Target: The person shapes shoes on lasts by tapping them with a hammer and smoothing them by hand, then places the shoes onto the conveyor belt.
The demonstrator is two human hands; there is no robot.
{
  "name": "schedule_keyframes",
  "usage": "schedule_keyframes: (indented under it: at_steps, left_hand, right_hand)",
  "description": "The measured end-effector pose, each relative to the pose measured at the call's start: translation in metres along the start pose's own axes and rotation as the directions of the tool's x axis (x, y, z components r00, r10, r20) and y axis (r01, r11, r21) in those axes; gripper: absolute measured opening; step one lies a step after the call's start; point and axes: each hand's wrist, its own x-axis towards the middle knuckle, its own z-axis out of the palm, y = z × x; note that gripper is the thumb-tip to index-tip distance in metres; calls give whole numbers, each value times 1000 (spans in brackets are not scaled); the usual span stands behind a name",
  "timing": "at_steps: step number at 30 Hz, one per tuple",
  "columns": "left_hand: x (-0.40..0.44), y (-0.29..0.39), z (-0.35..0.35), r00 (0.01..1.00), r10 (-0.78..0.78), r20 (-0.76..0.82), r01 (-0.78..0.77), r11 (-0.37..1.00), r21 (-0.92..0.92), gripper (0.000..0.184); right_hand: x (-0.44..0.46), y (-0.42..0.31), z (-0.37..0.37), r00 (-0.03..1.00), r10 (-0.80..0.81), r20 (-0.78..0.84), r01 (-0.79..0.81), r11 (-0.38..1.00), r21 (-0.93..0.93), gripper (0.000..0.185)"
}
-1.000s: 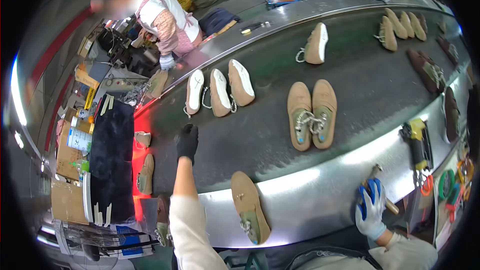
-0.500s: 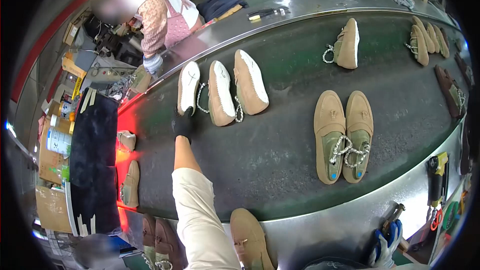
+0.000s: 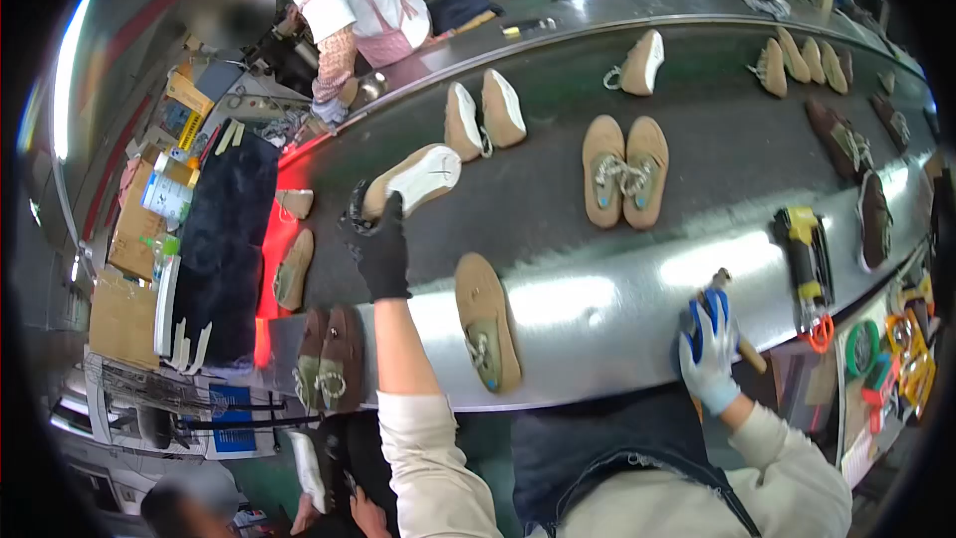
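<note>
My left hand (image 3: 382, 251), in a black glove, grips a tan shoe (image 3: 416, 182) by one end. The shoe is tipped so its white sole, with a dark pen mark, faces up. My right hand (image 3: 709, 351), in a white and blue glove, is closed around a hammer (image 3: 753, 356) over the metal ledge. Just beyond the held shoe, two tan shoes (image 3: 503, 110) show their white soles on the dark belt. A single tan loafer (image 3: 482, 319) lies on the ledge between my hands.
A pair of tan loafers (image 3: 624, 174) rests on the dark belt (image 3: 538, 199). Brown shoes (image 3: 334, 359) sit at the ledge's left end. A yellow-black tool (image 3: 803, 254) and red scissors (image 3: 820, 333) lie at right. A co-worker (image 3: 349, 10) stands across the belt; another person (image 3: 189, 503) is lower left.
My left hand has lifted the shoe off the row and brought it nearer, turning it sideways. My view has shifted, and my right arm now shows fully. The loafer pair appears farther up.
</note>
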Motion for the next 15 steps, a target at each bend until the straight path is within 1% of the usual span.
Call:
schedule_keyframes:
  at_steps: [1,3,4,6,7,9,12,13,15]
  left_hand:
    - [-37,18,-10,1000,-8,12,8,1000,-1,54]
    - [-109,57,-25,972,162,168,-182,977,112,57]
    - [-140,78,-29,937,250,242,-290,946,144,58]
    - [-198,125,-42,828,402,391,-498,848,181,61]
    - [-223,125,-39,827,404,391,-498,849,176,61]
    - [-271,122,-36,796,426,431,-537,824,179,58]
    - [-337,116,-31,746,455,486,-595,783,182,53]
    - [-330,108,-45,743,459,488,-599,780,179,53]
    - [-312,97,-63,880,241,409,-321,937,139,51]
  right_hand:
    - [-2,-11,-9,1000,10,9,-10,1000,-6,57]
    - [-11,-29,-28,1000,-12,3,12,996,89,59]
    - [-7,-35,-35,1000,-25,-16,27,991,132,59]
    - [1,-47,-47,997,-52,-52,62,974,220,61]
    - [-3,-51,-51,997,-50,-53,60,975,215,61]
    - [-10,-62,-56,996,-33,87,1,937,348,60]
    - [-14,-80,-61,956,-48,291,-115,847,519,59]
    - [-11,-88,-59,957,-45,287,-116,846,520,59]
    - [-2,-102,-57,910,-46,413,-163,874,457,66]
